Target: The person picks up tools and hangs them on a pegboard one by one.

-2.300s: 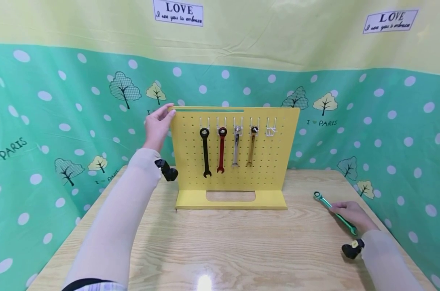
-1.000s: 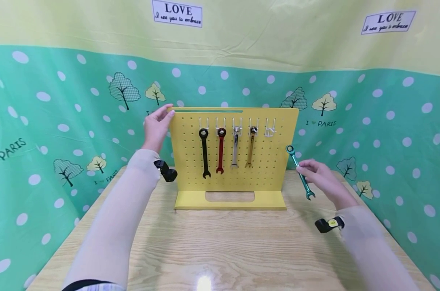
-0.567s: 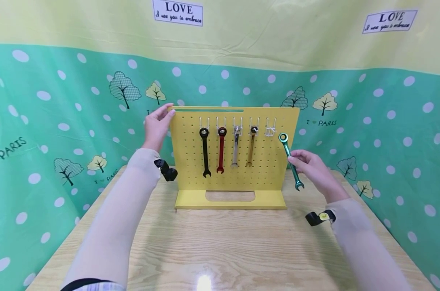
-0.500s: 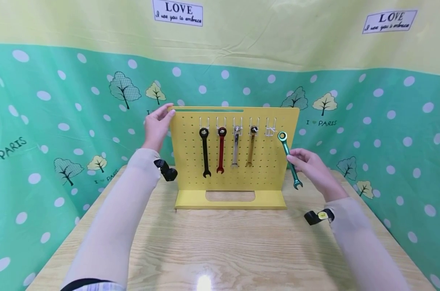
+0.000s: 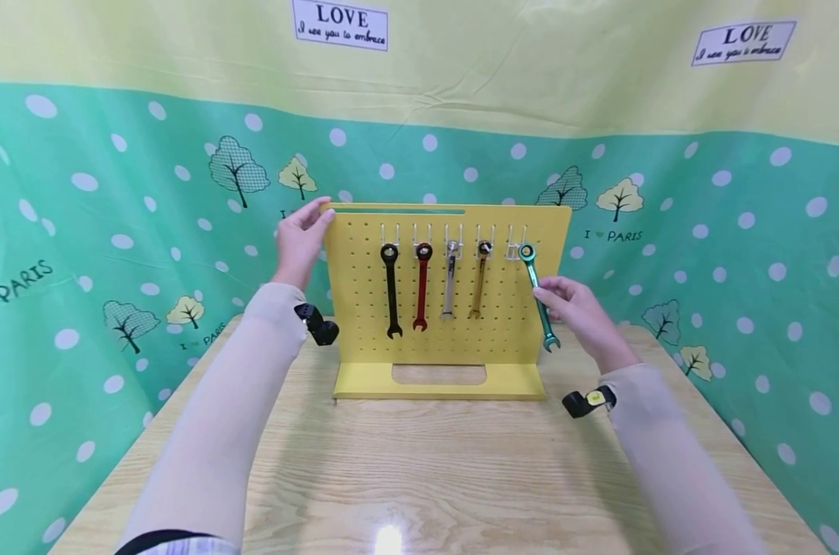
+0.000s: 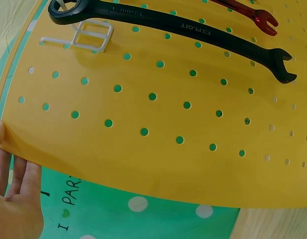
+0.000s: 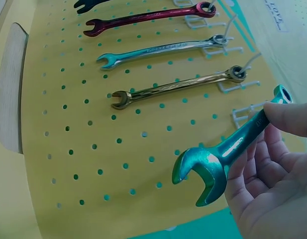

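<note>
My right hand [image 5: 577, 314] pinches a green ratchet wrench [image 5: 539, 297] by its shaft, ring end up and open jaw down, tilted. In the head view its ring end overlaps the right side of the rightmost white hook [image 5: 513, 245]; the right wrist view shows the ring apart from that hook. With thumb in front and fingers behind, my left hand [image 5: 301, 239] grips the upper left corner of the yellow pegboard [image 5: 447, 339]. From other hooks hang a black wrench [image 5: 392, 293], a red wrench [image 5: 422, 289], a silver wrench [image 5: 450, 281] and a gold wrench [image 5: 480, 281].
The pegboard stands upright on its yellow base [image 5: 440, 391] on a wooden table [image 5: 419, 462]. Behind it hangs a green and yellow curtain [image 5: 406, 100]. The gold wrench is the nearest hanging neighbour to the green one.
My right hand has lifted the green wrench from low at the table's right side, moving it up and left to the rightmost hook. My left hand has stayed on the board's corner.
</note>
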The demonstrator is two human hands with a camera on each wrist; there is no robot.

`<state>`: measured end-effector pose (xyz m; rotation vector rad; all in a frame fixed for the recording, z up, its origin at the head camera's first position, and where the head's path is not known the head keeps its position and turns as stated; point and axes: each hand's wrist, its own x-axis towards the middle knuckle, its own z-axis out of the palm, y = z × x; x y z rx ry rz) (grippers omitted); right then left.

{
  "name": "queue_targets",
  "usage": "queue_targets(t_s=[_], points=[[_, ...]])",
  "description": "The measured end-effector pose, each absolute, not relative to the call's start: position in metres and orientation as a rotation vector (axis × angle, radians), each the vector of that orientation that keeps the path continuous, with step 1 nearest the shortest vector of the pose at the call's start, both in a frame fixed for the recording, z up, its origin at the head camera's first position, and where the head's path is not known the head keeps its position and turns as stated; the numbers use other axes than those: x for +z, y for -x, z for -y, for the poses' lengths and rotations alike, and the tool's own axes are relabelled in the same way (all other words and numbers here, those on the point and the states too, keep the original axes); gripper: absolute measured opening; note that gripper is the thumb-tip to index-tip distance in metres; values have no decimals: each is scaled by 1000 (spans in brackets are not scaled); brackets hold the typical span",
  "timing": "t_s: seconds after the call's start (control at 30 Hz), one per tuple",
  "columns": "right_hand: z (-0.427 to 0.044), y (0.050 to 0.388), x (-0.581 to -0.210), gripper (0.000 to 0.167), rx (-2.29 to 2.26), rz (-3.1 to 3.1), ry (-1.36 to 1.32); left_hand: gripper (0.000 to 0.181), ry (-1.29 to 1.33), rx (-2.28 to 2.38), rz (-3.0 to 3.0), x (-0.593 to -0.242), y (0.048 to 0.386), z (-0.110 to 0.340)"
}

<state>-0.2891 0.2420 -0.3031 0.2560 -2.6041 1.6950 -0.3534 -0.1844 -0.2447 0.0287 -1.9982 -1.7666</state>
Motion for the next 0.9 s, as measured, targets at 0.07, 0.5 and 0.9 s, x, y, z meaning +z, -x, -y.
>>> queue_targets(t_s=[0.07,0.5,0.9], points=[[-241,291,-306,55,1708,2600,-246,37,-31,-1759,2003,-245,354,184],[-236,305,-325,53,1858,2502,-284,34,-39,-1766,2004,-245,353,184],[-226,319,-335,59,1961,2423,-320,34,-46,-1753,2007,-244,352,184]])
